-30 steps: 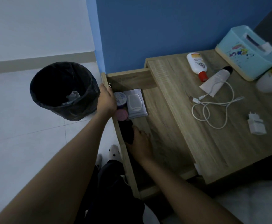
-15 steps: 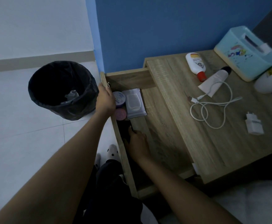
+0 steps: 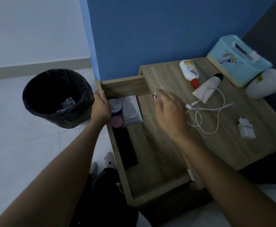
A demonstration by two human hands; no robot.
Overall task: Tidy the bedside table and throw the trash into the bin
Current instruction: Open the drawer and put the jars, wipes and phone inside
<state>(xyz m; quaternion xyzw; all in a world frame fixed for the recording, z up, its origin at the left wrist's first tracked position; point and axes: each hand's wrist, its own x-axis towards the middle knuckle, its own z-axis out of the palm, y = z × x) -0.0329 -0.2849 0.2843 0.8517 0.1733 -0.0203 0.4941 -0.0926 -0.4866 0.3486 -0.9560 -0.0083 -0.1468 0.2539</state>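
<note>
left hand (image 3: 101, 108) grips the open wooden drawer's (image 3: 152, 161) rim; right hand (image 3: 168, 112), fingers spread and empty, hovers toward the coiled white charging cable (image 3: 216, 110) at three o'clock, likely stowed next.

My wooden bedside table (image 3: 229, 145) stands against the blue wall, its drawer (image 3: 150, 187) pulled open. On top lie a white lotion bottle (image 3: 189, 72), a pale tube (image 3: 207, 89), a coiled white cable (image 3: 206, 112), a white charger plug (image 3: 246, 130), a turquoise tissue box (image 3: 235, 63) and a white rounded object (image 3: 266, 83). On the tiled floor (image 3: 19, 141) beside it stands a black-lined bin (image 3: 57, 97).
</note>
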